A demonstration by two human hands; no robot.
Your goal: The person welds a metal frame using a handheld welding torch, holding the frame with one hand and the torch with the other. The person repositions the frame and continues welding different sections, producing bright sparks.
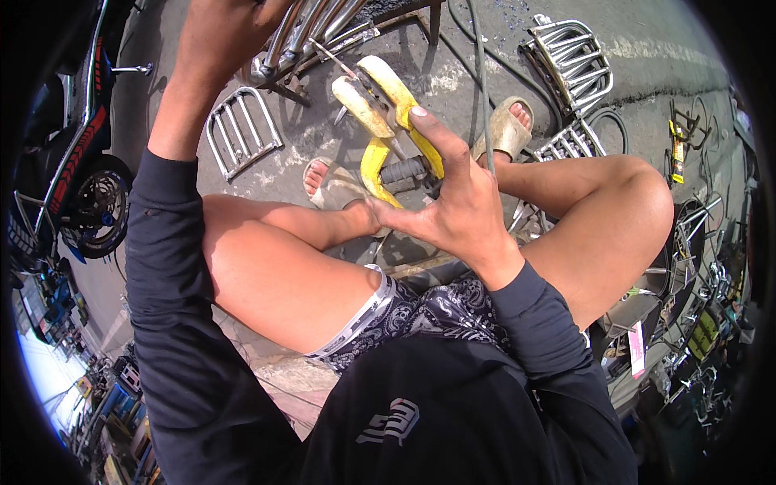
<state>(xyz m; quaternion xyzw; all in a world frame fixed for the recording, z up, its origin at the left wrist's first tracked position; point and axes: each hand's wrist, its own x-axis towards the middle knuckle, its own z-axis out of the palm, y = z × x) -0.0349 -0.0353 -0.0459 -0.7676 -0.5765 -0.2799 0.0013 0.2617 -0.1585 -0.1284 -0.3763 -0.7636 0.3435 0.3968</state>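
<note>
Holding out partly cropped left hand (233, 24) at upper edge, beside chrome tubes (305, 26); cannot tell whether closed. At centre, between sandals (503, 133), gripping yellow clamp (396, 90) with right hand (465, 202), well left of stacked racks (572, 65) on ground (671, 69).

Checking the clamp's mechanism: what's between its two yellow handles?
In the head view, a grey ribbed cylinder, likely a coil spring, sits between the yellow handles.

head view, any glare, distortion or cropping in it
Head view: motorcycle bowed along the left rim; head view: pale patch at lower left washed out; head view: upper-right chrome racks glinting; head view: left hand cropped by the top edge, yellow-handled tool fairly clear.
</note>
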